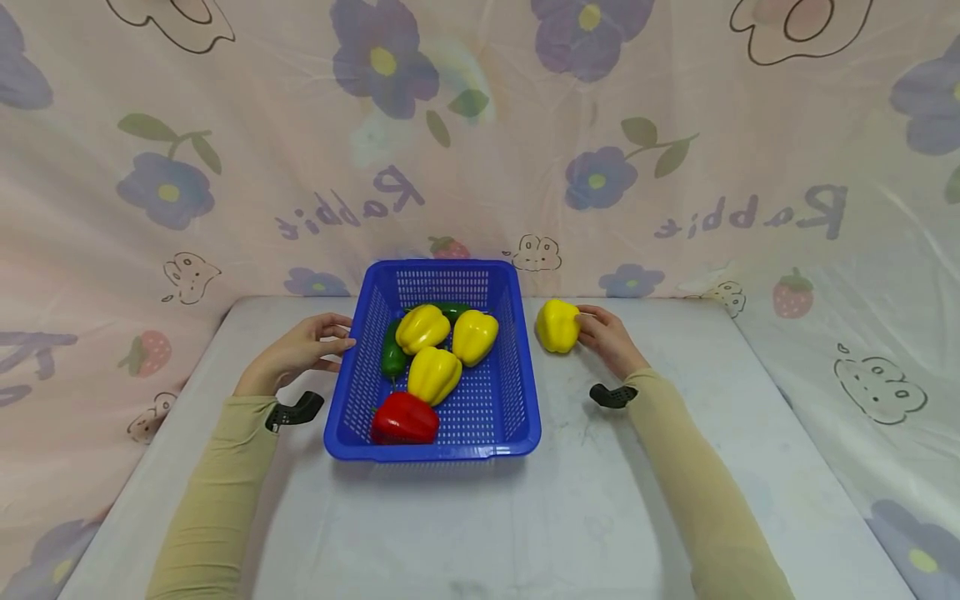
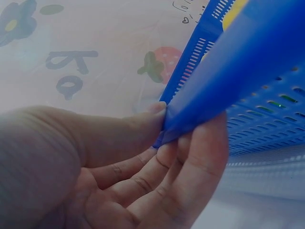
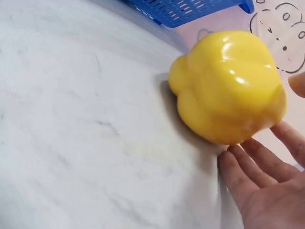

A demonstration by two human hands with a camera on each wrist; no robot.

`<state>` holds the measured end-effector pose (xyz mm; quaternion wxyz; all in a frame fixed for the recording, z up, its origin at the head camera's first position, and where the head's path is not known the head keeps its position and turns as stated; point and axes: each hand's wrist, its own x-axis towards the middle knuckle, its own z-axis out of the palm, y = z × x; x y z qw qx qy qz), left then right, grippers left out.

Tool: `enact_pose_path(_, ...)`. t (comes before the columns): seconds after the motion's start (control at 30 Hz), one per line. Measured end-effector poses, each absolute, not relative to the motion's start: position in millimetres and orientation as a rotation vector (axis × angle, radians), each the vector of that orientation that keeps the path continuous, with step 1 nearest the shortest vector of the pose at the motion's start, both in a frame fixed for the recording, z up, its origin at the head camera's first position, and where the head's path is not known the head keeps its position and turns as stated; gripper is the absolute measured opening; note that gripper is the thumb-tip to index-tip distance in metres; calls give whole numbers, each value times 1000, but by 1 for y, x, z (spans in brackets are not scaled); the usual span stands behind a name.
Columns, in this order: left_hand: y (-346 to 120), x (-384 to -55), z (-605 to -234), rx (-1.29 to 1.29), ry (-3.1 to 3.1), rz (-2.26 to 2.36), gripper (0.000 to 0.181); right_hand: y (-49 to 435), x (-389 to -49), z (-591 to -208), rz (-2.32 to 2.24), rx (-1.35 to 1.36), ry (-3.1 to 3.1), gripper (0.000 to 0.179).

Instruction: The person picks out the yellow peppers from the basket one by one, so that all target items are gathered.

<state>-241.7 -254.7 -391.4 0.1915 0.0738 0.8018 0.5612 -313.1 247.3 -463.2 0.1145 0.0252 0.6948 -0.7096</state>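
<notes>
Far green pepper (image 1: 453,312) partly hidden behind yellow peppers (image 1: 423,329), basket (image 2: 238,62) cut off in both wrist views.

The basket (image 1: 480,417) is blue, the loose pepper (image 1: 558,327) yellow, the backdrop (image 1: 495,183) purple-flowered.

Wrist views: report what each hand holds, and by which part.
The left hand pinches the blue perforated plastic basket by its left rim. The right hand, thumb apart, has no grip on the lobed yellow bell pepper outside the basket.

Worktop (image 1: 420,533): pale, faintly marked, beneath the fingers (image 3: 238,176). Pinkish cloth (image 1: 495,183) beyond and either side of them; printed flowers (image 1: 596,171), mirrored lettering (image 1: 750,215).
</notes>
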Motion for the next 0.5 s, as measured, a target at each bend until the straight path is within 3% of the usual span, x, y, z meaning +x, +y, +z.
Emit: enact_pose_path(0.5, -254, -239, -388, 201, 2249, 1584, 54, 268, -308, -447, -2094, -10, 2092, 53)
